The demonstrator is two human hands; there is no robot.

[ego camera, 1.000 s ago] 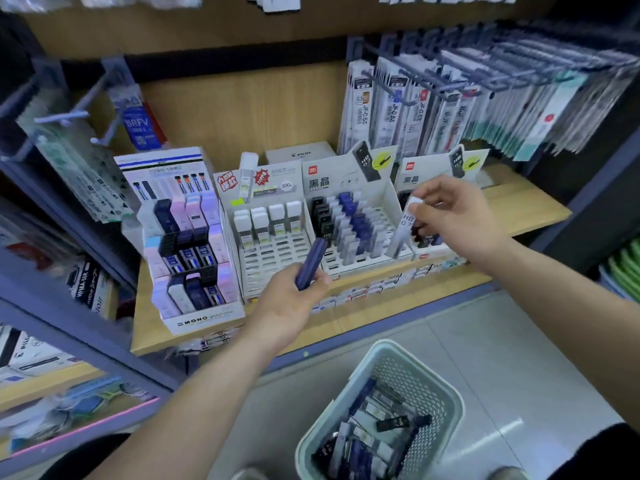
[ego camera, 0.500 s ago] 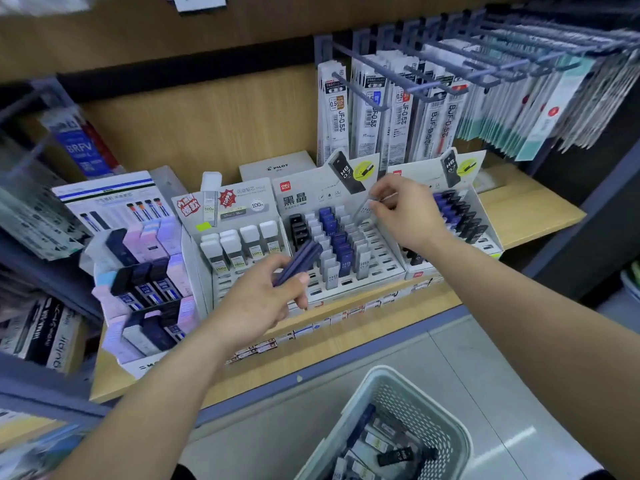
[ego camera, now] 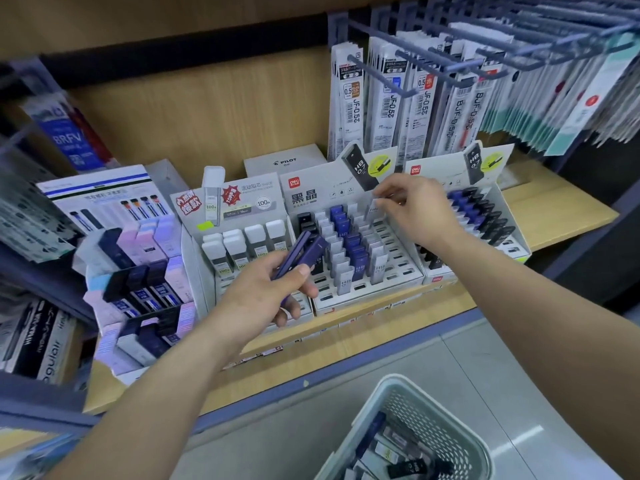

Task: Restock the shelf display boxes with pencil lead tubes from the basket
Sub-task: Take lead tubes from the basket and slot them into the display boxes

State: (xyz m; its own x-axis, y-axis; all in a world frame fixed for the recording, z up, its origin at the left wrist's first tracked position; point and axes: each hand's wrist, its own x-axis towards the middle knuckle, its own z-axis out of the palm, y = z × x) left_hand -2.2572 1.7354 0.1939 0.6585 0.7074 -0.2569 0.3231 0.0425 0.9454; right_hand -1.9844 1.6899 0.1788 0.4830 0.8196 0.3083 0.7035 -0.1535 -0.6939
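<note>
L hand grips blue tubes; R hand pinches pale tube.

Two hands, four display boxes, one basket, perhaps two held blue tubes

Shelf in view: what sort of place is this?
Probably a stationery shop: display boxes of lead tubes on a shelf, refill packs hanging on hooks, and a basket of stock.
</note>
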